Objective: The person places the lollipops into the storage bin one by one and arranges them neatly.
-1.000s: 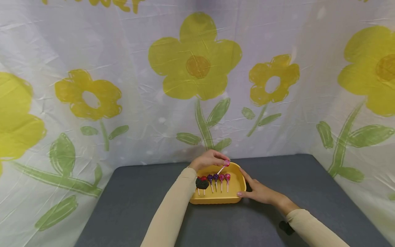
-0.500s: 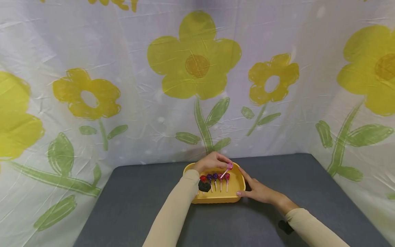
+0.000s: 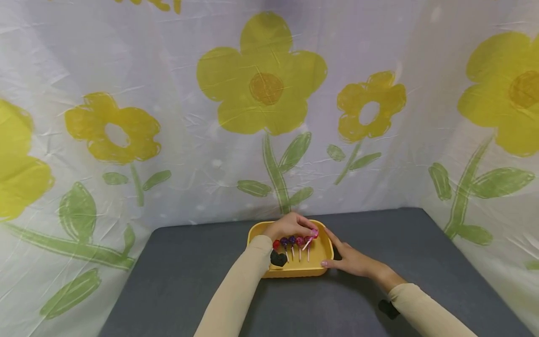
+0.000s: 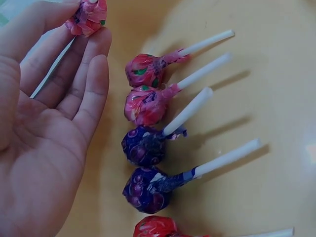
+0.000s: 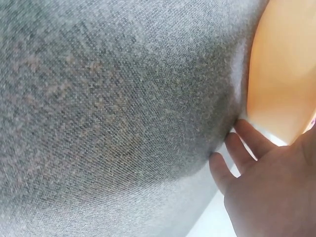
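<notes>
My left hand [image 3: 290,225] is over the right part of the yellow tray [image 3: 301,272], pinching a pink-wrapped lollipop [image 4: 88,19] by its head. In the head view its white stick slants down to the left. Below lies a row of lollipops: two pink ones [image 4: 144,105], two purple ones [image 4: 144,190] and a red one [image 4: 155,227]. Sticks in the row point toward the tray's front. My right hand [image 3: 351,259] rests against the tray's right end, fingers extended and spread, thumb at the front corner. The left forearm hides the tray's left part.
The tray sits on a dark grey table [image 3: 189,276]. Behind and beside the table hangs a pale cloth [image 3: 185,126] printed with yellow flowers. Each wrist carries a small black device [image 3: 388,309].
My left hand has moved slightly right and lower over the tray with the pink lollipop, toward the right end of the row. My right hand stays at the tray's right end.
</notes>
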`<state>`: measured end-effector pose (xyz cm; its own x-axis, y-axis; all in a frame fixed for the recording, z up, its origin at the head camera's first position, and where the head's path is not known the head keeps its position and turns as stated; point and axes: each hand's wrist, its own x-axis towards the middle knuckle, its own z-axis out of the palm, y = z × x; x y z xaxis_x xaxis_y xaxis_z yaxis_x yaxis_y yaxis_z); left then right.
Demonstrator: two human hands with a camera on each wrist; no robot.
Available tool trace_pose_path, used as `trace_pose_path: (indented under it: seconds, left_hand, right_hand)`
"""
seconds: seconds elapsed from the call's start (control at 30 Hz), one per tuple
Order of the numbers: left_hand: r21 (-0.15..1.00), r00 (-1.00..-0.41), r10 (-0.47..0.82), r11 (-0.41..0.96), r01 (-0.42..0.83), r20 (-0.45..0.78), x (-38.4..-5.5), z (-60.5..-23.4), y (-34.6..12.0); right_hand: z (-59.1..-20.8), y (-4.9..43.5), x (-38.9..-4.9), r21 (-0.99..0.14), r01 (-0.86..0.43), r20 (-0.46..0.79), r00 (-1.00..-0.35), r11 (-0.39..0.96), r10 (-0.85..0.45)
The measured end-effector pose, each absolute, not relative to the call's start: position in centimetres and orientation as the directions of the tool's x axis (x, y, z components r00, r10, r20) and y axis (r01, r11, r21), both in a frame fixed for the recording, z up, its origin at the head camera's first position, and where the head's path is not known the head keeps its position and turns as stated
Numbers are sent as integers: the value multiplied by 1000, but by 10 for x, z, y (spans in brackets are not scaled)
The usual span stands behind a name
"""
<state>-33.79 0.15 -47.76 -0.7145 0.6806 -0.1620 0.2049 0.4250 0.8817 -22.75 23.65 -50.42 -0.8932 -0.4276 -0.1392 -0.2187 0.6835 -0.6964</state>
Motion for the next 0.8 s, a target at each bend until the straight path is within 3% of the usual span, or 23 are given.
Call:
trace_pose_path:
  seconds: [0.43, 0.8]
  left_hand:
    - [872, -716, 683, 430, 231, -147, -336, -483, 7]
    - [858, -762, 643, 432, 279, -76, -339, -490, 15]
  right_hand:
    - [-505, 235, -228, -691, -212, -138, -900, 691, -414]
    - [-507, 236, -229, -714, -277, -87, -877, 643, -473]
